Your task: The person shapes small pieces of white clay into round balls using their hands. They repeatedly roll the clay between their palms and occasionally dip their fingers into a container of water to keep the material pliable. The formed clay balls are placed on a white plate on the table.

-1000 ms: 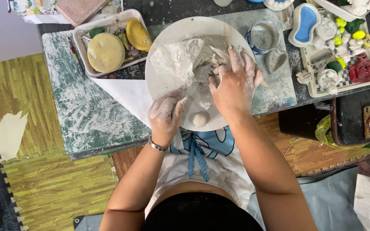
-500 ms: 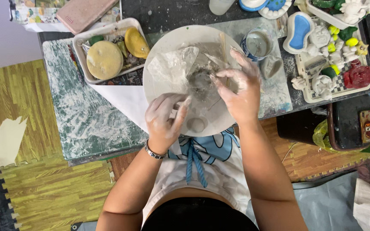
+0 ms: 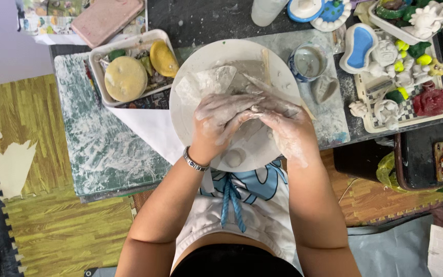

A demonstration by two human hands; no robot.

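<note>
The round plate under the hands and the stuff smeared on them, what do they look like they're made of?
Round plate: probably glazed ceramic or plastic, smooth white, thin raised rim. Smears on left hand and right hand: likely wet clay, pale grey, matte; the small ball looks the same.

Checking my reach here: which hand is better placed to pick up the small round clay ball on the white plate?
Probably the left hand: the small round clay ball lies just below its wrist, while the right hand sits farther off.
</note>
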